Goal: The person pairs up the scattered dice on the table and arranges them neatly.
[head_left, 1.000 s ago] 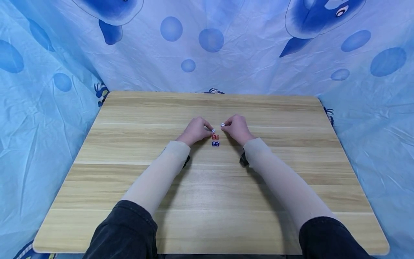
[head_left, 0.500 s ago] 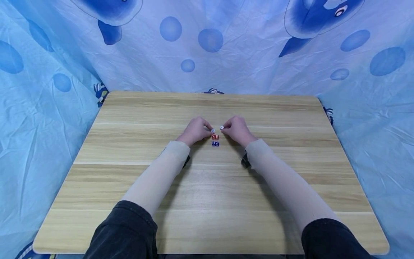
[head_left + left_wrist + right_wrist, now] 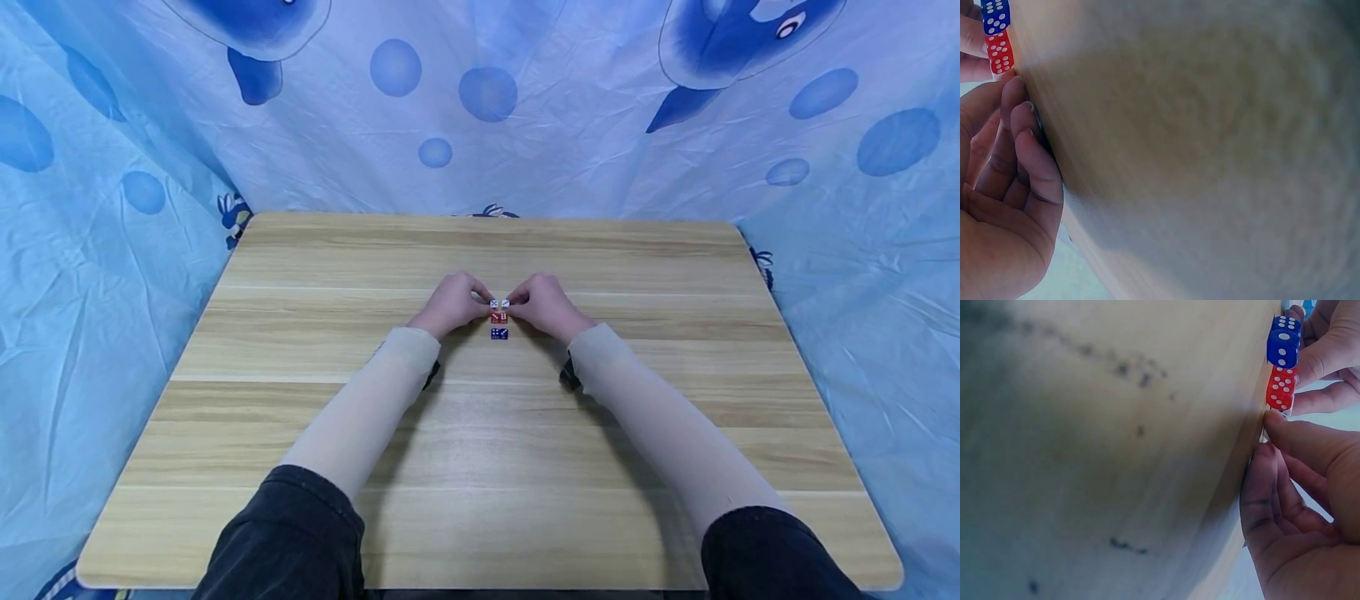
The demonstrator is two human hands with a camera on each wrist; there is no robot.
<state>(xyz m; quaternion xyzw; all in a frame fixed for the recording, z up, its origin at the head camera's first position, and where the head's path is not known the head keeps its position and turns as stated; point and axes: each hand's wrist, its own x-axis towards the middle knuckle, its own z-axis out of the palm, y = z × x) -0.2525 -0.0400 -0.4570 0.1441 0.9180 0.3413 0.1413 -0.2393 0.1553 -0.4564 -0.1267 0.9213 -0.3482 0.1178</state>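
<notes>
In the head view, two white dice stand side by side at the middle of the table, behind a red pair [image 3: 498,317] and a blue pair [image 3: 499,333]. My left hand [image 3: 455,302] pinches the left white die [image 3: 494,304] between thumb and finger. From the other side, my right hand [image 3: 547,303] pinches the right white die [image 3: 506,304]. Both wrist views show blue dice [image 3: 1284,344] and red dice [image 3: 1281,389] close up, near the fingertips. The white dice are mostly hidden there by fingers and the red dice.
A wooden table [image 3: 480,467] with rounded front corners lies under both arms. Blue curtains [image 3: 480,175] with dolphin and bubble prints hang behind it and at both sides. A dark object [image 3: 570,375] is on the underside of the right wrist.
My right hand has moved left and slightly nearer with its white die, which is now beside the left white die. The left hand and the red and blue dice have stayed put.
</notes>
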